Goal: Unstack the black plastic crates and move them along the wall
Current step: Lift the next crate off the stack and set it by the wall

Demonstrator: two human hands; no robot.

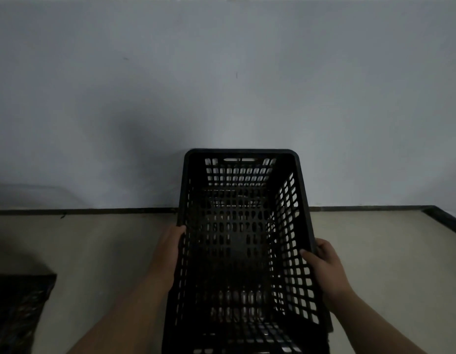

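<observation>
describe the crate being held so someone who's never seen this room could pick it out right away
Face the plain grey wall where it meets the pale floor. Centred in front of it is a black perforated plastic crate, gripped on its long rims by the left hand and right hand. The other dark crate lies unheld at far left.

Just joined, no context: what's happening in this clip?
A person is holding a black plastic crate by its two long sides, left hand on the left rim and right hand on the right rim. The crate is empty and faces a pale wall, its far end pointing at the dark baseboard. Another black crate sits on the floor at the lower left. Whether the held crate rests on others beneath it cannot be told.
</observation>
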